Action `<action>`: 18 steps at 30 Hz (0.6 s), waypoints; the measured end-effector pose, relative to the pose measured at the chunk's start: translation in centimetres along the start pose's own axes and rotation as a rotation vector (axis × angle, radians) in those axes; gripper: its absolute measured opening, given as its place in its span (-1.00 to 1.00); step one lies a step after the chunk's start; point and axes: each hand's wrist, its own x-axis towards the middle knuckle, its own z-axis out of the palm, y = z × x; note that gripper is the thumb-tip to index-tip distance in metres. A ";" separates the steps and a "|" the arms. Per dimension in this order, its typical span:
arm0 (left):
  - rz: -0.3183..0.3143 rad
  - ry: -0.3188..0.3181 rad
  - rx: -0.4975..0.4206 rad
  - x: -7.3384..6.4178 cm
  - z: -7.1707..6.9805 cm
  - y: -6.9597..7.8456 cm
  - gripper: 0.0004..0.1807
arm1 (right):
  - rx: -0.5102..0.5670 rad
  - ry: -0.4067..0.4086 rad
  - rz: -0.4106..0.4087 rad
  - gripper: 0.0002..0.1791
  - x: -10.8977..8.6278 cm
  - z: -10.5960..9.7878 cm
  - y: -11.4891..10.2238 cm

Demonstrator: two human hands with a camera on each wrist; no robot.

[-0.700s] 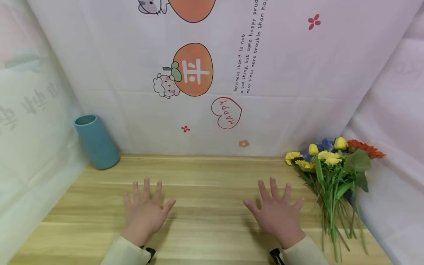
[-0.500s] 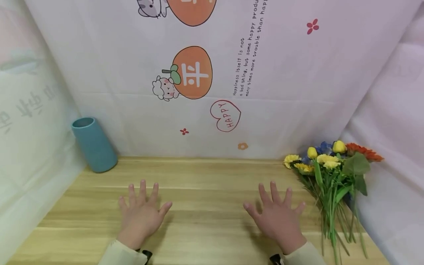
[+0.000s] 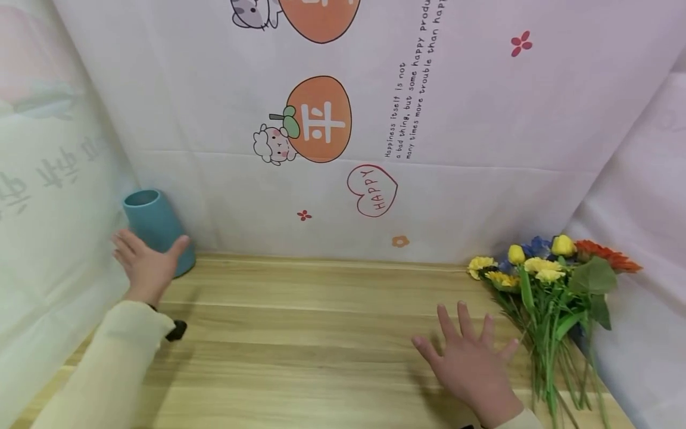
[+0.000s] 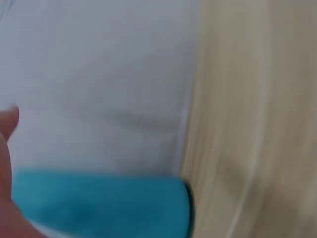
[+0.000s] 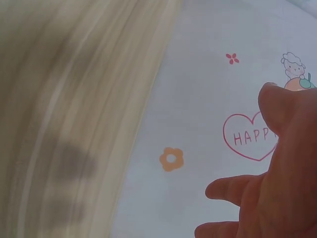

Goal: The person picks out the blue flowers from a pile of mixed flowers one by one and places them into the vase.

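Note:
A blue vase [image 3: 155, 220] stands at the back left of the wooden table, its mouth facing up. My left hand [image 3: 147, 265] is in front of it in the head view, thumb spread from the fingers, covering part of its lower side. In the left wrist view the vase [image 4: 104, 206] lies across the bottom, blurred, with part of the hand at the left edge; I cannot tell whether they touch. My right hand [image 3: 471, 369] is spread over the right side of the table, holding nothing. A bunch of flowers [image 3: 552, 298] with long green stems lies to its right.
White printed cloth [image 3: 455, 119] hangs behind the table, and more cloth [image 3: 48, 238] closes off the left and right sides. The wooden tabletop [image 3: 300, 339] stretches between the two hands.
My left hand has moved forward and left from the table's near part to the vase. The right hand stays spread, shifted slightly right and down in the head view.

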 end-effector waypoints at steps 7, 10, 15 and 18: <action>-0.136 -0.105 -0.351 4.6 -2.2 -2.3 0.39 | 0.012 -0.007 0.014 0.16 -0.2 -0.2 0.4; -0.114 -0.115 -0.403 5.3 -2.2 -2.8 0.39 | 0.026 -0.029 0.030 0.18 -0.6 -0.1 0.6; -0.065 -0.091 -0.431 6.1 -1.9 -3.4 0.38 | 0.031 -0.034 0.040 0.20 -1.0 -0.3 1.0; -0.060 -0.060 -0.413 6.4 -1.9 -3.4 0.35 | 0.019 -0.002 0.025 0.18 -0.9 -0.4 1.2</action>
